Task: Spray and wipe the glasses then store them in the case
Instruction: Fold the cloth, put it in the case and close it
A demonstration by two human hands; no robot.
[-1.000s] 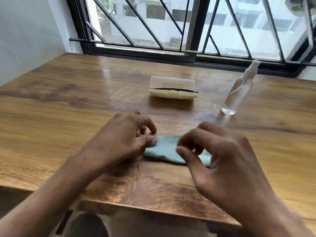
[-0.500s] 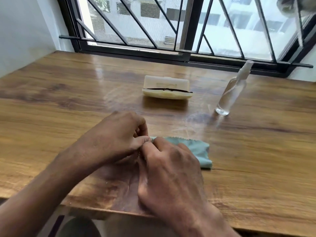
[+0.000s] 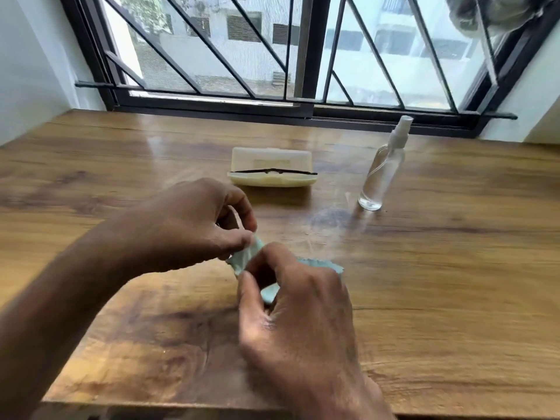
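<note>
Both hands, left hand (image 3: 194, 225) and right hand (image 3: 297, 301), are pinching the pale-green microfibre cloth (image 3: 245, 259) with fingers clamped at frame centre, seemingly folding it, while glasses (image 3: 272, 171) are resting in the open case (image 3: 271, 171).

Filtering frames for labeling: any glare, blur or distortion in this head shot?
Head view: backlit by the window, glare streaks the table near the spray bottle; both hands and the cloth are motion-blurred; wide-angle bends the window bars; case fairly sharp.
</note>
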